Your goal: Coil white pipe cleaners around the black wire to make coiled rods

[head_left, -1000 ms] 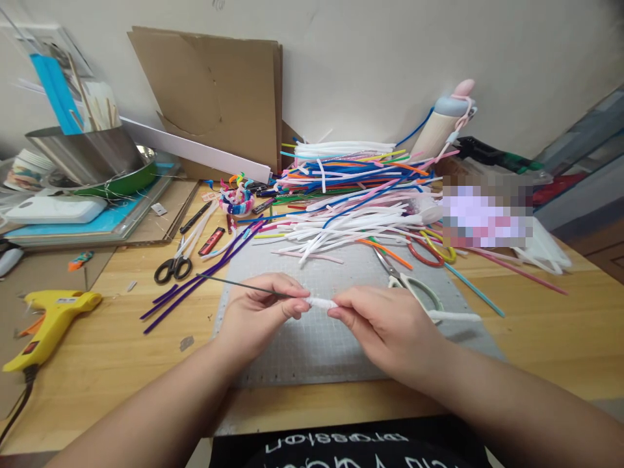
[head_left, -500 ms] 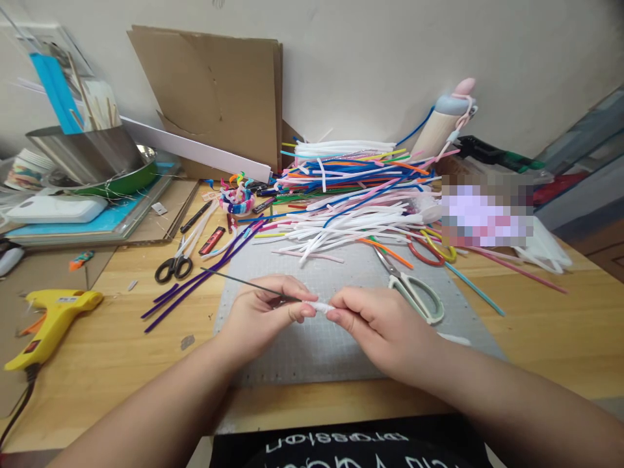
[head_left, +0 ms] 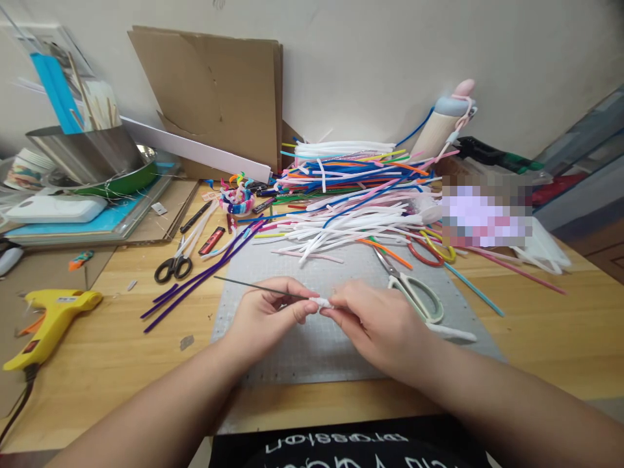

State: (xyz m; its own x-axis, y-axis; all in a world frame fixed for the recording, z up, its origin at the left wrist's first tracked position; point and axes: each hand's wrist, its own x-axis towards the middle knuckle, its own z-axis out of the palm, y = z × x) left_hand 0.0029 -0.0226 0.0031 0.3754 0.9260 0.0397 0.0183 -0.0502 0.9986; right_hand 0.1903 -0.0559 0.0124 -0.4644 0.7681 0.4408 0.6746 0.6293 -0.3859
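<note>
Over the grey cutting mat [head_left: 312,351], my left hand [head_left: 266,318] pinches a thin dark metal rod [head_left: 244,285] that sticks out to the left. A white pipe cleaner [head_left: 324,303] is coiled round the rod's right end. My right hand [head_left: 377,325] is closed on that coil, fingertips nearly meeting those of the left hand. The pipe cleaner's loose tail [head_left: 455,335] lies on the mat behind my right wrist.
A big pile of coloured and white pipe cleaners [head_left: 351,195] fills the back of the mat. Pale green scissors [head_left: 414,292] lie right of my hands. Black-handled scissors [head_left: 173,266], purple pipe cleaners [head_left: 195,283] and a yellow glue gun [head_left: 49,318] lie left.
My hands have drawn closer together, so less of the white coil shows between them. The pipe cleaner's loose tail has shifted on the mat at the right.
</note>
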